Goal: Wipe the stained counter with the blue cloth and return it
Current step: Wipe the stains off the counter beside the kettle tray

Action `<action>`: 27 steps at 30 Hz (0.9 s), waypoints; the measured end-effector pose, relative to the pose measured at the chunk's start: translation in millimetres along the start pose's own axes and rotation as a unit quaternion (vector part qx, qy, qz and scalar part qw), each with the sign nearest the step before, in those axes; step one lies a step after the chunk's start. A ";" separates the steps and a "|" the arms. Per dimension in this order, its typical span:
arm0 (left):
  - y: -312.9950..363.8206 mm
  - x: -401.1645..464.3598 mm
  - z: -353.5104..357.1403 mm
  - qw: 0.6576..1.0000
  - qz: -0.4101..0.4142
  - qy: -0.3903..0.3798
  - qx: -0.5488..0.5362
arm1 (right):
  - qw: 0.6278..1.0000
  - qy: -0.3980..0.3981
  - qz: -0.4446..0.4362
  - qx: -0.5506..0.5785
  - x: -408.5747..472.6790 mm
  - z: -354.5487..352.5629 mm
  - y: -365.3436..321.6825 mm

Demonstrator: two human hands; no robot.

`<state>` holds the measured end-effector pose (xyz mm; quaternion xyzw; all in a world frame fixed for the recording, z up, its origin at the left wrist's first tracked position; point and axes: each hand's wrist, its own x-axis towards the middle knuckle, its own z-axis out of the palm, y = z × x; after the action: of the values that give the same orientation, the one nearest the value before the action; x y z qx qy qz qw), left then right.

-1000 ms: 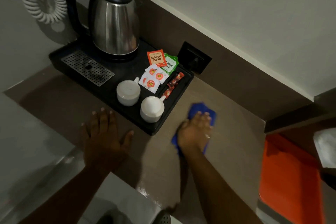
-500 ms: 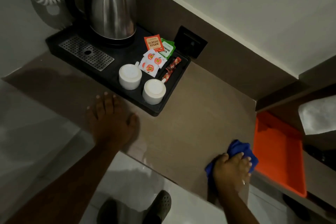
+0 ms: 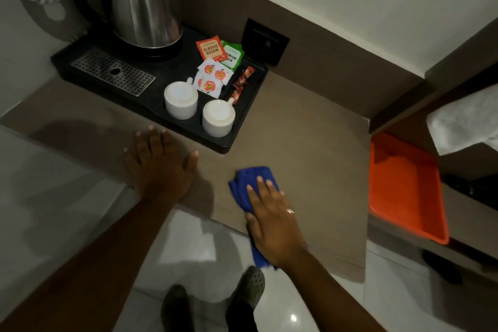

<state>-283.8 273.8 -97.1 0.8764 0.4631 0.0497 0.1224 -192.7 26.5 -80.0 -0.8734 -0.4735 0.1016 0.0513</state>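
The blue cloth (image 3: pixel 244 183) lies crumpled on the brown counter (image 3: pixel 310 148), near its front edge. My right hand (image 3: pixel 272 221) presses flat on the cloth, fingers pointing away from me, and covers most of it. My left hand (image 3: pixel 159 167) rests palm down on the counter to the left, fingers spread, holding nothing. No stain shows on the counter in this dim light.
A black tray (image 3: pixel 242 132) at the back left carries a steel kettle (image 3: pixel 142 3), two white cups (image 3: pixel 180 100), and tea sachets (image 3: pixel 210 48). An orange tray (image 3: pixel 404 188) sits lower at the right. A wall socket (image 3: pixel 265 42) is behind. My shoes (image 3: pixel 248 286) stand below.
My right hand slid the cloth from beside the black tray to the counter's right front corner, then back left to the front middle. The left hand stayed planted.
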 end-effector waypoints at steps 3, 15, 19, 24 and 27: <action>2.0 0.2 -1.8 1.000 0.000 0.001 -0.002 | 0.992 0.022 0.118 0.025 -51.6 -7.7 57.2; 0.8 1.3 4.9 1.000 -0.004 0.005 -0.001 | 0.944 0.053 0.325 0.013 24.4 -43.6 140.8; 0.1 0.0 6.0 1.000 -0.006 0.011 0.003 | 0.939 0.052 0.341 0.014 56.1 -52.7 160.9; 3.2 0.5 5.2 1.000 -0.012 0.023 0.008 | 0.925 0.051 0.376 0.007 107.9 -67.0 191.2; 1.9 3.1 8.9 0.999 -0.023 0.028 0.018 | 0.915 0.047 0.401 0.007 142.8 -74.2 205.4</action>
<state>-278.7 273.9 -105.3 0.8656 0.4875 0.0629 0.0952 67.6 34.4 -64.3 -0.9933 -0.0798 0.0762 0.0347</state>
